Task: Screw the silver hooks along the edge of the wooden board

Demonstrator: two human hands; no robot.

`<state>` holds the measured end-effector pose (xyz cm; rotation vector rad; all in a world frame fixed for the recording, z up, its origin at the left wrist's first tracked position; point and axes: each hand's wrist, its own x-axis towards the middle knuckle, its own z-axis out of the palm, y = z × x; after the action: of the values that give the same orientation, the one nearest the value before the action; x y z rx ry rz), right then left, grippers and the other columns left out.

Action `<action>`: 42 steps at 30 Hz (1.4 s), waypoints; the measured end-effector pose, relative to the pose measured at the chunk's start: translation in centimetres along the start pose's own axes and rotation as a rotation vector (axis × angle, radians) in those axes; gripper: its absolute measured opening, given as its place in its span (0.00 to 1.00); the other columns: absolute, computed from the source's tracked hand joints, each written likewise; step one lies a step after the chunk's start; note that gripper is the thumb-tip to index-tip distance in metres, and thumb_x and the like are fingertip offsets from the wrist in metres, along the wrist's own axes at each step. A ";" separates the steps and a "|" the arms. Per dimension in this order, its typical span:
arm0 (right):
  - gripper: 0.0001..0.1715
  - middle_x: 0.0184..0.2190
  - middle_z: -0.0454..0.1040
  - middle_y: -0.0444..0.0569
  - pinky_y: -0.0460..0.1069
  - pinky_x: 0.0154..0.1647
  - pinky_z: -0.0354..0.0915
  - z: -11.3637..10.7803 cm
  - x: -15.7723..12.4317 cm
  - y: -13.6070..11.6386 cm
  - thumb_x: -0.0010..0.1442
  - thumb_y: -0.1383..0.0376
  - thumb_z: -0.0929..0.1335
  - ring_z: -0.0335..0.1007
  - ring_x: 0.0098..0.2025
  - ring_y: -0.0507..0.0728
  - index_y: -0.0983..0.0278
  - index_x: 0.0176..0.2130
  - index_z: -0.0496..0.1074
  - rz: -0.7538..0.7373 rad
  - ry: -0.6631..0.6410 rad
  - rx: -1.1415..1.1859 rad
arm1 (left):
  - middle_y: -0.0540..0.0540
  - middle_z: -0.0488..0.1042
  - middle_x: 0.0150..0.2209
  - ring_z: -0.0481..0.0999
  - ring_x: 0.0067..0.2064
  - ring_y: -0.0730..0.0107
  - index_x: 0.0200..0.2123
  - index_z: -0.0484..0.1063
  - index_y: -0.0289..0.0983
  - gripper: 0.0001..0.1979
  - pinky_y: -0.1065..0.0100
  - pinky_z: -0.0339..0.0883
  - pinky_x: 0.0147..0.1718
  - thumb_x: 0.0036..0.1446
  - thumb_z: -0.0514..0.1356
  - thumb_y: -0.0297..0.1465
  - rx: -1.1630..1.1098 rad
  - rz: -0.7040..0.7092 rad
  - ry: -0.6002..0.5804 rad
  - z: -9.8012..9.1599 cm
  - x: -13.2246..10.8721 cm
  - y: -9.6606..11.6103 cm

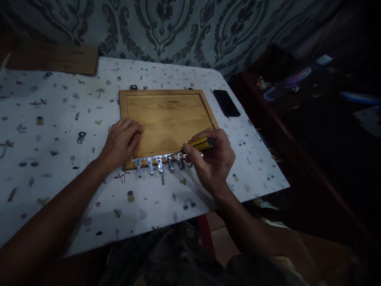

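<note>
A framed wooden board [166, 123] lies flat on the table, with a metal strip of several hooks [160, 163] along its near edge. My right hand [216, 161] is closed round the yellow and black handle of a screwdriver [198, 143]. The screwdriver's tip points left and down at the hook strip, near its middle; whether it sits in a screw is too small to tell. My left hand [123, 139] rests on the board's left edge, fingers bent and lying on the wood, holding nothing I can see.
A white patterned cloth covers the table [71, 190]. A black phone [226, 103] lies right of the board. Flat cardboard [53, 58] is at the back left, near the patterned wall [166, 28]. A plastic bottle [297, 79] lies in the dim area beyond the table's right edge.
</note>
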<state>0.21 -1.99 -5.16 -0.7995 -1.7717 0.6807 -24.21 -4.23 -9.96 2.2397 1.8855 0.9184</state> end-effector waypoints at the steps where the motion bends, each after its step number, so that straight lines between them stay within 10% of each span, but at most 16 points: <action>1: 0.09 0.29 0.67 0.40 0.47 0.23 0.65 -0.1 0.3 -0.2 0.60 0.62 0.74 0.65 0.25 0.49 0.58 0.35 0.68 0.020 -0.036 0.013 | 0.42 0.77 0.45 0.73 0.49 0.53 0.39 0.71 0.40 0.08 0.50 0.65 0.48 0.64 0.51 0.30 -0.003 -0.005 0.000 0.0 0.0 0.0; 11: 0.11 0.33 0.74 0.43 0.45 0.27 0.70 -1.6 2.2 -1.1 0.61 0.57 0.73 0.71 0.29 0.49 0.62 0.37 0.74 0.181 -0.329 0.101 | 0.42 0.77 0.45 0.73 0.48 0.54 0.39 0.70 0.40 0.08 0.51 0.65 0.48 0.65 0.51 0.30 0.002 -0.009 -0.006 0.0 0.0 0.1; 35: 0.03 0.30 0.73 0.41 0.48 0.27 0.69 -0.5 0.7 0.4 0.63 0.63 0.71 0.70 0.27 0.51 0.59 0.38 0.72 0.042 -0.176 -0.028 | 0.41 0.77 0.45 0.73 0.48 0.53 0.39 0.70 0.39 0.09 0.50 0.65 0.47 0.64 0.51 0.30 0.003 0.000 -0.007 0.0 0.0 0.1; 42: 0.06 0.35 0.77 0.46 0.54 0.43 0.71 -0.4 3.2 -0.6 0.64 0.63 0.69 0.75 0.40 0.56 0.60 0.34 0.73 -0.102 -0.251 -0.002 | 0.42 0.77 0.44 0.73 0.48 0.54 0.39 0.71 0.40 0.08 0.51 0.65 0.47 0.65 0.52 0.30 -0.006 -0.006 0.002 0.1 0.0 0.0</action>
<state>-0.35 0.16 -2.71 -0.6420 -2.0249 0.7363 -24.16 -4.23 -10.03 2.2300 1.8864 0.9249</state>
